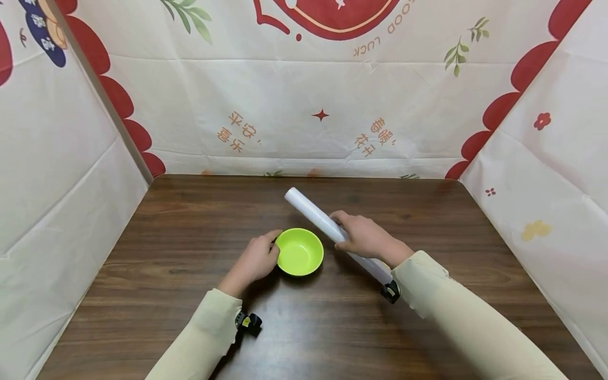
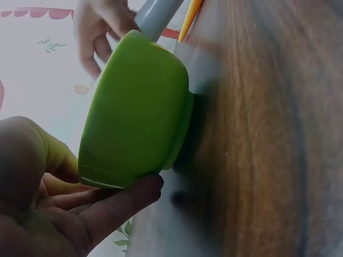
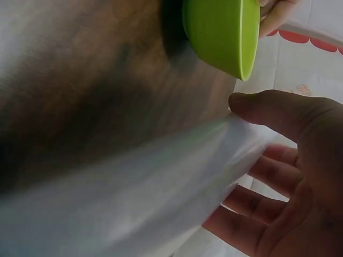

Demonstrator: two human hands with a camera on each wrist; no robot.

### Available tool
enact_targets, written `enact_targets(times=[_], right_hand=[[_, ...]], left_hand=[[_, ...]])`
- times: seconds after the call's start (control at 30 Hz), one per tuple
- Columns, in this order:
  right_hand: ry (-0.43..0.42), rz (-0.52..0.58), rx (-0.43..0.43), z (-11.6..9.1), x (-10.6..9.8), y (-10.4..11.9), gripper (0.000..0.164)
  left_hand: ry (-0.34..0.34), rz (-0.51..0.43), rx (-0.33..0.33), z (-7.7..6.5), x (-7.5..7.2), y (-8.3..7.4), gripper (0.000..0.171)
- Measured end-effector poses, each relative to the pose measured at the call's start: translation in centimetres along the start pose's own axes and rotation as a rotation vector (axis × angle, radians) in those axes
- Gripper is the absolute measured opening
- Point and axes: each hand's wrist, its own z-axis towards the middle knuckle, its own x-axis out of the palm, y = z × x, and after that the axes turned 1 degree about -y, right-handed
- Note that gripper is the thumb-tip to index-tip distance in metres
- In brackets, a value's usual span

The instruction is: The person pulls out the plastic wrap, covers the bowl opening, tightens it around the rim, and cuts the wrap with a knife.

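Head: left hand [image 1: 255, 259] grips bowl [image 1: 300, 254], right hand [image 1: 368, 237] holds roll [image 1: 312, 212].

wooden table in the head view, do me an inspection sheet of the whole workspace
Surface: brown wood-grain table.
Job's things: green bowl, opening upward; white roll, slanting beside it.
Clutter: one orange object, only partly visible, identity unclear.
Hands: left hand grips the bowl's side; right hand holds the roll.
Cables: nothing seen.
Surroundings: white printed sheets with red scalloped edging.
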Motion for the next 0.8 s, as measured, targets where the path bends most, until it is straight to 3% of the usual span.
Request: enact_targets(times=[0.3, 0.57, 0.8], right_hand=[[0.022, -0.037, -0.076, 2.9, -0.4, 0.5, 0.057], [0.061, -0.105, -0.165, 5.7, 1.3, 1.6, 0.052], [0.095, -0.093, -0.198, 7.0, 2.9, 2.3, 0.050]], left_hand=[[0.027, -0.004, 0.028, -1.0, 0.3, -0.6, 0.043], [0.048, 0.011, 0.057, -1.5, 0.6, -0.9, 0.040], [0.073, -0.004, 0.064, -1.8, 0.6, -0.9, 0.040]])
